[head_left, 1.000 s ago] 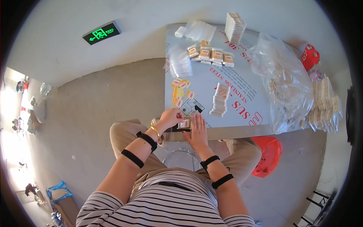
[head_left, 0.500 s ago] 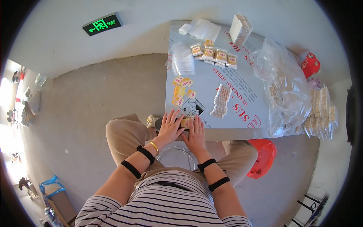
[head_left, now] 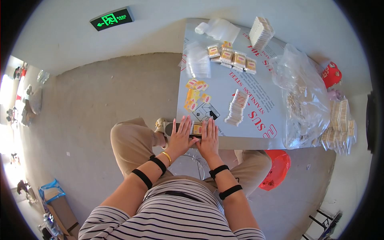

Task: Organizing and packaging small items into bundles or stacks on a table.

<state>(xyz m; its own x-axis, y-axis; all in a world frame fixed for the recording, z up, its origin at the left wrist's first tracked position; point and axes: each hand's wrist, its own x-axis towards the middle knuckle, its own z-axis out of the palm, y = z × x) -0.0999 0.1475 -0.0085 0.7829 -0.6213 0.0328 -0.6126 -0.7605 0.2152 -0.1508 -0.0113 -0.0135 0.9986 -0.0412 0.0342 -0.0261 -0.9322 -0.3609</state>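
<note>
Head view. Swab bundle, one, yellow label uppermost, at table near edge; sticks' long axis 12-to-6 o'clock. Lies between left hand, 9 o'clock, and right hand, 3 o'clock: both flat, fingers straight; squeeze cannot be told. Clear bag, 2–3 o'clock: swabs inside. Red bag, 4 o'clock: contents indistinct.

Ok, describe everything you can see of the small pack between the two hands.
The small pack is a row of thin sticks with a yellow card, seemingly paper, bearing a reddish oval over their nearer part. It lies flat, card up, at the near edge of the table, apparently on a dark base. The left hand flanks it on the left, the right hand on the right, fingers straight; whether they press it is unclear.
</note>
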